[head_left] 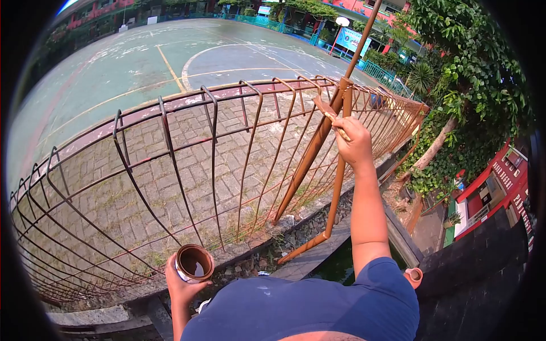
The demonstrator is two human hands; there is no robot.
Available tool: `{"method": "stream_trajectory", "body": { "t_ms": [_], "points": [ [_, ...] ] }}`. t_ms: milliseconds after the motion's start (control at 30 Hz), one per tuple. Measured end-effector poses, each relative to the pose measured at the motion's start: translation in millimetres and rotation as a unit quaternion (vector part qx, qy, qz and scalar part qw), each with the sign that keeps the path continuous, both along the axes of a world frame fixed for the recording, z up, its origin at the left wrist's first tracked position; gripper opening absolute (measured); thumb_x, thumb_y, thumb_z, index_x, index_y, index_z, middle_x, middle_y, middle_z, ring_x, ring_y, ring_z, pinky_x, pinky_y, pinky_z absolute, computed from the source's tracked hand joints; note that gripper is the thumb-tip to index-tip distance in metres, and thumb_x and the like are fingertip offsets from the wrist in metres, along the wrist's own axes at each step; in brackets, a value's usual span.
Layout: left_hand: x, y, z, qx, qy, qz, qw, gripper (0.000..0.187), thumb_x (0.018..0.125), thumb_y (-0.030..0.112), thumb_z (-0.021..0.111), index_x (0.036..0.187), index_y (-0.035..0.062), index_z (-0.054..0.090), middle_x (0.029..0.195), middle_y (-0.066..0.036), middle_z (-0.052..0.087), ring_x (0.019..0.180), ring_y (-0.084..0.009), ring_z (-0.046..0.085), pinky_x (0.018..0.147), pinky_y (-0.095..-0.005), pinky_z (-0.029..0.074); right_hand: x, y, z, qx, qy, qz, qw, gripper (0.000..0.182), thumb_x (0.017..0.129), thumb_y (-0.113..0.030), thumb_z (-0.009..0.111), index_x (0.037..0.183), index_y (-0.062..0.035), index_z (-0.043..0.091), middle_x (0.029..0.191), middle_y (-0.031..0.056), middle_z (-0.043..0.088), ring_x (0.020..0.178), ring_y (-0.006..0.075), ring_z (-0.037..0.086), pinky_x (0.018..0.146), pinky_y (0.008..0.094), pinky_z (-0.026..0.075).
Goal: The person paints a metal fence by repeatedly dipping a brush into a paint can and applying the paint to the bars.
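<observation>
We look down over a curved metal railing (216,148) that runs from the lower left of the frame up to the upper right.

Our right hand (354,142), right of centre, is closed in a firm grip around a paintbrush (330,115). The bristle end points up and left and rests against the orange-brown diagonal brace (310,156) near the top rail.

Our left hand (181,282), low and left of centre, is wrapped around a small paint tin (194,263), held upright. The tin is open and we can see dark brown paint inside. It sits well apart from the brush.

Progress, as far as we can judge:
- The brace, the vertical post (339,170) beside it and the bent foot at the bottom centre show fresh orange-brown colour.
- Bars toward the upper right of the frame also look orange-brown.
- Bars at centre and left look dark and weathered, with reddish patches; these look unpainted.
- So a lesser share of the railing appears coated and the larger left stretch is left.

Beyond the railing lie brick paving (142,187) and a green sports court (170,57) in the upper left. Leafy bushes (472,74) fill the upper right. A small orange pot (414,276) sits at lower right, beside our blue sleeve (318,307).
</observation>
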State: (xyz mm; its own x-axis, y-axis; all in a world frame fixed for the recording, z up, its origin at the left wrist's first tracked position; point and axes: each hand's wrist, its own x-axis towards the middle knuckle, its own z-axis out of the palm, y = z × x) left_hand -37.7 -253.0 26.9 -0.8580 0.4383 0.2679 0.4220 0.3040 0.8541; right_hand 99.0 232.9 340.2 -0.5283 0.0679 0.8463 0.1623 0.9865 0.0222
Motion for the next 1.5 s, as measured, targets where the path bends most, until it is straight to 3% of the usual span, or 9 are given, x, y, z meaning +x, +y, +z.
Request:
{"method": "stream_trajectory", "body": {
  "t_ms": [200, 333, 400, 567, 700, 867, 1133, 1267, 1500],
  "points": [
    [-25.1, -13.6, -7.1, 0.114, -0.05, -0.086, 0.989, 0.129, 0.036, 0.05, 0.104, 0.138, -0.0011, 0.044, 0.127, -0.018, 0.06, 0.119, -0.0323, 0.062, 0.103, -0.0432, 0.049, 46.0, -77.7, -125.2, -0.215, 0.161, -0.085, 0.96, 0.016, 0.08, 0.0, 0.078, 0.094, -0.0044, 0.072, 0.089, 0.014, 0.073, 0.081, 0.0295, 0.073, 0.073, 0.0364, 0.057],
    [-37.4, -14.8, 9.0, 0.034, -0.023, -0.134, 0.99, 0.124, 0.037, 0.048, 0.104, 0.136, -0.001, 0.047, 0.125, -0.016, 0.065, 0.118, -0.0297, 0.064, 0.103, -0.0424, 0.051, 80.7, -130.7, -183.7, -0.258, 0.099, -0.137, 0.951, 0.018, 0.077, -0.004, 0.083, 0.093, -0.0063, 0.074, 0.087, 0.0123, 0.075, 0.078, 0.0277, 0.075, 0.068, 0.0374, 0.057],
    [-40.0, -2.1, 12.1, 0.071, -0.123, -0.189, 0.972, 0.126, 0.036, 0.049, 0.104, 0.138, -0.001, 0.047, 0.131, -0.019, 0.063, 0.125, -0.0311, 0.062, 0.107, -0.0435, 0.048, 99.7, -157.5, -187.5, -0.276, 0.063, -0.143, 0.948, 0.019, 0.077, -0.005, 0.083, 0.093, -0.007, 0.074, 0.086, 0.0125, 0.075, 0.077, 0.0272, 0.075, 0.066, 0.0368, 0.058],
    [-60.0, 48.1, 30.5, 0.012, 0.061, -0.322, 0.945, 0.125, 0.041, 0.051, 0.102, 0.142, 0.0037, 0.044, 0.144, -0.024, 0.053, 0.137, -0.042, 0.049, 0.114, -0.0502, 0.04, 122.5, -205.1, -144.9, -0.303, 0.169, -0.06, 0.936, 0.021, 0.078, 0.004, 0.084, 0.095, 0.0022, 0.072, 0.087, 0.0106, 0.076, 0.083, 0.0155, 0.074, 0.073, 0.0269, 0.057],
    [-60.7, 95.9, 55.4, 0.095, 0.153, -0.355, 0.917, 0.127, 0.041, 0.046, 0.103, 0.145, 0.0089, 0.039, 0.145, -0.023, 0.05, 0.137, -0.0419, 0.048, 0.114, -0.0512, 0.04, 139.7, -240.8, -110.5, -0.281, 0.211, 0.11, 0.93, 0.029, 0.077, 0.011, 0.081, 0.101, 0.0052, 0.065, 0.099, 0.0198, 0.073, 0.094, 0.0315, 0.075, 0.087, 0.041, 0.062],
    [-51.1, 124.1, 69.5, 0.155, 0.222, -0.355, 0.895, 0.127, 0.042, 0.043, 0.104, 0.145, 0.012, 0.036, 0.142, -0.021, 0.051, 0.136, -0.0413, 0.049, 0.112, -0.0522, 0.041, 131.5, -259.7, -90.7, -0.218, 0.146, 0.203, 0.943, 0.044, 0.069, -0.008, 0.094, 0.101, 0.0025, 0.065, 0.088, 0.0189, 0.074, 0.084, 0.0332, 0.076, 0.078, 0.0429, 0.063],
    [-41.4, 129.2, 69.8, 0.171, 0.303, -0.309, 0.885, 0.113, 0.053, 0.043, 0.099, 0.143, 0.0151, 0.035, 0.144, -0.022, 0.049, 0.132, -0.0436, 0.05, 0.112, -0.0617, 0.032, 70.3, -271.6, -109.8, -0.271, 0.065, 0.052, 0.959, 0.029, 0.07, -0.017, 0.093, 0.079, -0.0029, 0.07, 0.07, 0.0064, 0.071, 0.058, 0.0154, 0.069, 0.053, 0.0262, 0.052],
    [-42.5, 127.2, 68.9, 0.165, 0.342, -0.291, 0.878, 0.109, 0.059, 0.039, 0.097, 0.144, 0.0164, 0.034, 0.146, -0.022, 0.048, 0.135, -0.0433, 0.048, 0.114, -0.0637, 0.029, 36.9, -266.2, -135.7, -0.394, 0.093, 0.061, 0.912, 0.029, 0.077, -0.017, 0.091, 0.077, -0.0012, 0.067, 0.065, 0.0066, 0.068, 0.057, 0.0139, 0.067, 0.052, 0.0273, 0.05],
    [-40.9, 120.8, 74.8, 0.145, 0.361, -0.287, 0.875, 0.108, 0.06, 0.04, 0.096, 0.144, 0.0177, 0.032, 0.147, -0.021, 0.048, 0.135, -0.0421, 0.049, 0.115, -0.0656, 0.028, 25.7, -258.7, -136.2, -0.329, 0.044, 0.063, 0.941, 0.03, 0.077, -0.02, 0.09, 0.076, -0.0038, 0.065, 0.064, 0.0078, 0.066, 0.056, 0.0179, 0.067, 0.051, 0.0287, 0.05]
  ]
}}
